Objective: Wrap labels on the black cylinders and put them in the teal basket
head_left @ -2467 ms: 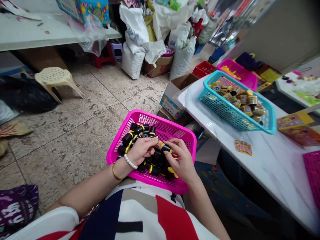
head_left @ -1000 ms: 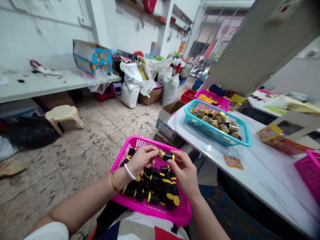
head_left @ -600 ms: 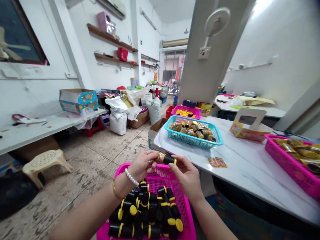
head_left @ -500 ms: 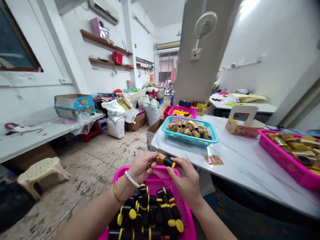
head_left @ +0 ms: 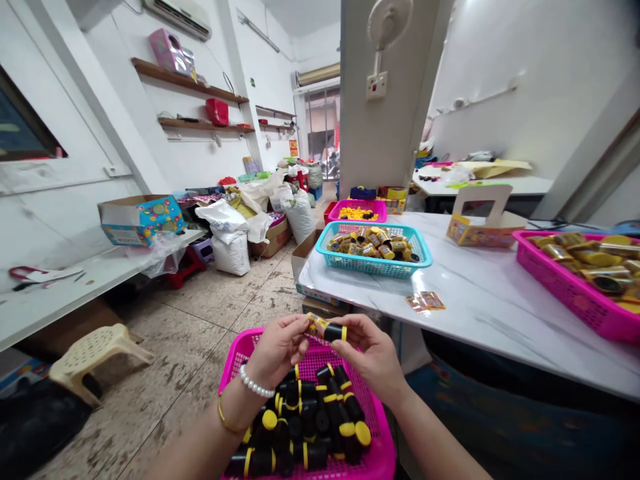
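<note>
A small black cylinder with a yellow end is gripped at its yellow end by my right hand. My left hand, with a pearl bracelet at the wrist, pinches a printed yellow wrapper that meets the cylinder's other end. How far the wrapper covers the cylinder I cannot tell. Both hands are held above a pink basket, where several plain black cylinders with yellow ends lie in a heap.
On the white table stand a blue basket of wrapped cylinders, flat wrappers, a card carton and a pink basket at right. Left are a plastic stool and a side table. White sacks stand behind.
The view has shifted slightly. The cylinder and wrapper now lie closer to level and more in line, and my left fingers sit closer around the wrapper's end.
</note>
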`<action>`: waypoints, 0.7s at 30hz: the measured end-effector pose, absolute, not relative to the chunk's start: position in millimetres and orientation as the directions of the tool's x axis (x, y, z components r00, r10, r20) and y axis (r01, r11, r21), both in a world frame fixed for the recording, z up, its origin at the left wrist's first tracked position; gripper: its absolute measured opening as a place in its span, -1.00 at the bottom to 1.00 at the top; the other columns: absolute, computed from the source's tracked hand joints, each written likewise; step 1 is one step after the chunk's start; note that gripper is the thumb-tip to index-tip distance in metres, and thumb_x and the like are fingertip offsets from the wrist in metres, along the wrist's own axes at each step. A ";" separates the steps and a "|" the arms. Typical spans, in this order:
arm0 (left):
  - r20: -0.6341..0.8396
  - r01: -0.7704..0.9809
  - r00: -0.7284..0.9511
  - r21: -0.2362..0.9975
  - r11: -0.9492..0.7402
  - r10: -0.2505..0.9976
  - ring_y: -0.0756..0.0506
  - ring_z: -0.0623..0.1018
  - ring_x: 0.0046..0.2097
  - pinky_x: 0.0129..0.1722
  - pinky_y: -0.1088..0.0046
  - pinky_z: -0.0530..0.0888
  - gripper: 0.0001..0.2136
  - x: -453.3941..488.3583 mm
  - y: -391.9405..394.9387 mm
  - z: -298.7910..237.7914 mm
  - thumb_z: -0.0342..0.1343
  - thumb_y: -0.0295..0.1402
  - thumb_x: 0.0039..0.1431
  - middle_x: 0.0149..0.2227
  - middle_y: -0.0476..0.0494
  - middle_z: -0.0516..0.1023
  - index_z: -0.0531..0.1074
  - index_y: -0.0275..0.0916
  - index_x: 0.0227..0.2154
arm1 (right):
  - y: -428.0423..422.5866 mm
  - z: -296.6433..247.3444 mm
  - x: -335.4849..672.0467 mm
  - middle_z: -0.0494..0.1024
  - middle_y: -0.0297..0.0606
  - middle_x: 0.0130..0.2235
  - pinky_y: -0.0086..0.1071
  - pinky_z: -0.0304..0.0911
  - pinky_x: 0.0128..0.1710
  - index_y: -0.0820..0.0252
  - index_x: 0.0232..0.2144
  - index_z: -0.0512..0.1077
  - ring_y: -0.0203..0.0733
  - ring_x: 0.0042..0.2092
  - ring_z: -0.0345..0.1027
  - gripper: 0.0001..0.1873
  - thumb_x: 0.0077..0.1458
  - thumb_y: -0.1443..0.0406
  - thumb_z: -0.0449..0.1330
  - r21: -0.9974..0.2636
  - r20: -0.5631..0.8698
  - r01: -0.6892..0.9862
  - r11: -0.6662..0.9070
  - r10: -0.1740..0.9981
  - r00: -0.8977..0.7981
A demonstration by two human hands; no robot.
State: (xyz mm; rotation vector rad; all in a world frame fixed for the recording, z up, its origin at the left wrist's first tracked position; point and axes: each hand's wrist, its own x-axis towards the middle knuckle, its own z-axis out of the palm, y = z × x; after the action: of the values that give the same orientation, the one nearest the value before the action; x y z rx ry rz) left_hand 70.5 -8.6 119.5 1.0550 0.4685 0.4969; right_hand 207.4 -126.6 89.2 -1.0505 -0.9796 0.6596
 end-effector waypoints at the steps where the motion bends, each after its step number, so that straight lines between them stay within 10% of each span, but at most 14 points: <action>1: -0.143 -0.160 0.783 0.894 0.418 0.606 0.18 0.28 -0.62 -0.75 0.70 0.13 -0.77 67.0 -11.5 116.7 0.25 -0.31 0.05 -0.42 -0.08 0.47 0.48 -0.41 -0.32 | -127.2 86.1 205.9 0.59 -0.21 -0.17 -0.28 0.39 -0.05 0.14 -0.21 0.43 -0.15 -0.14 0.50 -0.71 -0.03 0.31 0.34 -0.925 0.339 0.014 0.379 0.811 0.476; 6: -0.128 -0.237 0.663 0.899 0.369 0.737 0.11 0.42 -0.42 -0.61 0.68 0.28 -0.71 48.7 -21.2 105.8 0.23 -0.31 0.08 -0.23 -0.13 0.46 0.44 -0.32 -0.14 | -129.2 74.2 198.5 0.58 -0.24 -0.19 -0.32 0.42 -0.15 0.10 -0.20 0.46 -0.16 -0.19 0.49 -0.66 -0.09 0.33 0.38 -0.932 0.318 0.012 0.363 0.800 0.509; 21: -0.152 0.033 0.789 0.978 0.207 0.595 0.04 0.44 -0.43 -0.46 0.53 0.35 -0.67 36.6 -30.9 79.0 0.20 -0.20 0.10 -0.37 -0.06 0.47 0.41 -0.28 -0.13 | -132.0 63.0 189.5 0.56 -0.21 -0.17 -0.22 0.37 -0.08 0.09 -0.08 0.45 -0.13 -0.13 0.44 -0.65 0.03 0.38 0.27 -0.729 0.583 0.576 0.370 0.776 0.240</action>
State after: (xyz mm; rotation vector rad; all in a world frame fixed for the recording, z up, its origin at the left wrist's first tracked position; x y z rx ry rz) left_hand 36.6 -30.9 79.0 1.3196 0.5756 0.4227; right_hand 189.5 -132.0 63.0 -1.3066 -1.4383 0.2108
